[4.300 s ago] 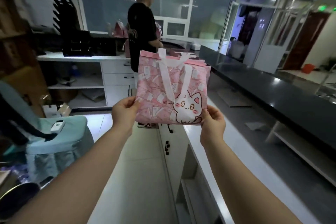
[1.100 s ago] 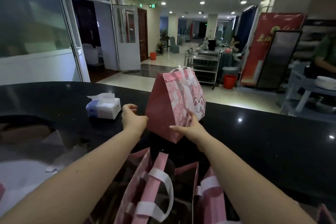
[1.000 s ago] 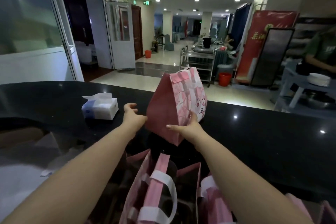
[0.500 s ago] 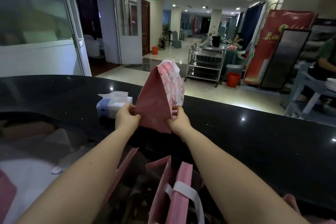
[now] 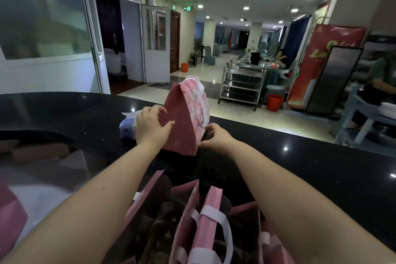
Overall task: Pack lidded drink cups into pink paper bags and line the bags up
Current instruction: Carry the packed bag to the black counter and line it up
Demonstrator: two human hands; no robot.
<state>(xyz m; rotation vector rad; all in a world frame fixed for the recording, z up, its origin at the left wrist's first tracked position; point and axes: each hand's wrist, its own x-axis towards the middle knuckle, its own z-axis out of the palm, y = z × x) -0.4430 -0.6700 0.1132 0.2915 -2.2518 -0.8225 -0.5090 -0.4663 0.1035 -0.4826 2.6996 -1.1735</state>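
Observation:
A pink paper bag with white handles stands upright on the black counter, its narrow dark-pink side toward me. My left hand presses flat on that side, fingers spread. My right hand touches the bag's lower right corner, fingers curled. Below my arms stand more open pink bags with white handles, close to me. No cups are visible inside them.
A white-and-blue tissue pack lies on the counter just left of my left hand. Beyond the counter are a steel trolley, an orange bucket, a red banner and a seated person at the right.
The bag was carried to the black counter and turned its narrow side toward me. In the last half second my left hand opened flat against it and my right slid to its lower corner.

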